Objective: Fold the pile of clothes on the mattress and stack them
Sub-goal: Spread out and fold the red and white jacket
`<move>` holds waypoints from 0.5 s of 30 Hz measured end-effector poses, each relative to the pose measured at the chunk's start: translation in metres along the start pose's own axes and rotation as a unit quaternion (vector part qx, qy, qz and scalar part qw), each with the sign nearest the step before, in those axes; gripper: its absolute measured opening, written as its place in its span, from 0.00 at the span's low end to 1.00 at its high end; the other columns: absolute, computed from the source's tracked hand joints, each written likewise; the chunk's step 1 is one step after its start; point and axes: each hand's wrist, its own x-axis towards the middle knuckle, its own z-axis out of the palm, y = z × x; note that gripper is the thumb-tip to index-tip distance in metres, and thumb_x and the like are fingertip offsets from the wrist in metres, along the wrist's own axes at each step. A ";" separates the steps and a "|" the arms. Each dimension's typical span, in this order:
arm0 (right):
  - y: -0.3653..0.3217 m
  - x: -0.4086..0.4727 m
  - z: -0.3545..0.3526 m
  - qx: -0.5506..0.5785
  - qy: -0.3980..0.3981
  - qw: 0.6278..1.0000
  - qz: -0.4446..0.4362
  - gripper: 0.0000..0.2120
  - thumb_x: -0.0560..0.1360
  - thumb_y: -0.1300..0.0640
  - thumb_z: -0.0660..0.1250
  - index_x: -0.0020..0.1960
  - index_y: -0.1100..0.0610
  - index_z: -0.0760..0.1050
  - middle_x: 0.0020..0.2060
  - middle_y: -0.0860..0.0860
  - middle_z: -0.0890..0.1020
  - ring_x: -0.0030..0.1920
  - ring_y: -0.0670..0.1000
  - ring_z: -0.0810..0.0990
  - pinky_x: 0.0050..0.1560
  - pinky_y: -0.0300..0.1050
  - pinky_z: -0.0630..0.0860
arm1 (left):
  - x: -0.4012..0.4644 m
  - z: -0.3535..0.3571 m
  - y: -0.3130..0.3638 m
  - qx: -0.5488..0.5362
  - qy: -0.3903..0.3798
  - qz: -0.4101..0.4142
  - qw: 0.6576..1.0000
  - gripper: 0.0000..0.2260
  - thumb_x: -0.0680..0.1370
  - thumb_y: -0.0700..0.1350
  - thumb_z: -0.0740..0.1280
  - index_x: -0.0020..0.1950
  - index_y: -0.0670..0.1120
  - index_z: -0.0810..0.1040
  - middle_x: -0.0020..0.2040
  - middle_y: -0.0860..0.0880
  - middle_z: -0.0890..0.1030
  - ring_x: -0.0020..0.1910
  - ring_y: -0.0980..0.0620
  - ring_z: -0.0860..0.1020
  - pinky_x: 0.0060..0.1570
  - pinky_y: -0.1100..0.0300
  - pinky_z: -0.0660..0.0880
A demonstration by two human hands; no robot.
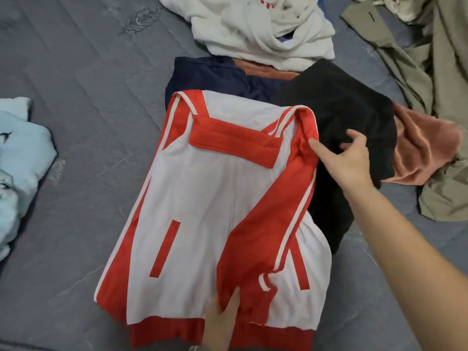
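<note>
While the red-and-white jacket (pixel 210 198) lay flat on the mattress (pixel 76 97), step: folding its right sleeve (pixel 268 219) inward
Left hand (pixel 222 323): fingers extended, pressing the cuff at the hem
Right hand (pixel 347 160): loosely spread, index touching the shoulder; gripping nothing
Next: probably fold hem toward collar
Obstacles: black garment (pixel 349 122) underlapping; white heap (pixel 263 29), olive cloth (pixel 435 97) nearby

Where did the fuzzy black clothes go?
In the head view, the dark black fabric garment lies right of centre on the grey mattress, beside the red-and-white jacket, under the right hand.
</note>
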 end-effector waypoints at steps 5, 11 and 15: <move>-0.027 0.030 0.020 -0.196 -0.107 0.973 -0.059 0.13 0.71 0.54 0.68 0.52 0.57 0.72 0.48 0.56 0.79 0.48 0.58 0.81 0.50 0.58 0.80 | -0.011 -0.004 -0.002 0.060 -0.086 0.067 0.992 0.14 0.76 0.45 0.69 0.57 0.59 0.71 0.40 0.72 0.78 0.43 0.80 0.73 0.45 0.84 0.65; -0.078 0.068 -0.005 -0.018 0.078 0.997 -0.007 0.10 0.58 0.54 0.69 0.37 0.53 0.70 0.38 0.52 0.76 0.39 0.50 0.76 0.41 0.45 0.75 | -0.005 -0.010 0.008 0.045 -0.070 0.081 0.993 0.12 0.77 0.49 0.67 0.57 0.62 0.71 0.50 0.70 0.76 0.52 0.74 0.73 0.53 0.80 0.66; -0.096 0.039 0.020 -0.015 0.082 0.981 -0.177 0.16 0.64 0.61 0.68 0.40 0.47 0.62 0.38 0.46 0.71 0.35 0.43 0.70 0.37 0.31 0.66 | 0.009 -0.010 0.000 0.196 -0.172 0.080 0.962 0.11 0.75 0.50 0.70 0.53 0.62 0.73 0.45 0.69 0.80 0.51 0.70 0.77 0.49 0.79 0.68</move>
